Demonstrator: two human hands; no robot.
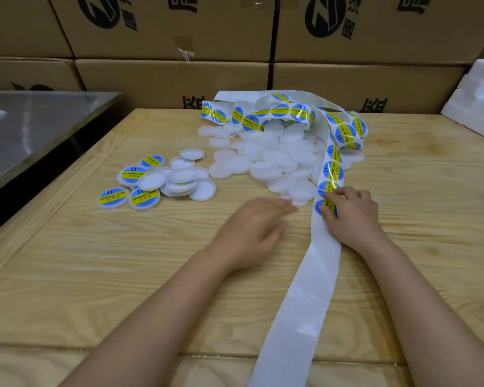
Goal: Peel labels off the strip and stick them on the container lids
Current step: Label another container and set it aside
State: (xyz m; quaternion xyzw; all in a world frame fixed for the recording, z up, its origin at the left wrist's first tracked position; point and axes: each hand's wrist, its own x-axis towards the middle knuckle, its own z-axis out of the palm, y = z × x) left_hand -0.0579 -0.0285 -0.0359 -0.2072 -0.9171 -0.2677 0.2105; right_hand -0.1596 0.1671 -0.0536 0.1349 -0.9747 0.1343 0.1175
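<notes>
A white backing strip runs from the near edge up the table to a tangle of blue-and-yellow round labels at the back. My right hand pinches the nearest label on the strip between thumb and fingers. My left hand is blurred, fingers stretched out toward a white lid at the edge of the big pile of plain lids. A smaller heap at the left holds several labelled lids and upturned plain ones.
The wooden table has bare boards near me and at the right. Stacked cardboard boxes wall off the back. A steel table stands at the left, white foam blocks at the right.
</notes>
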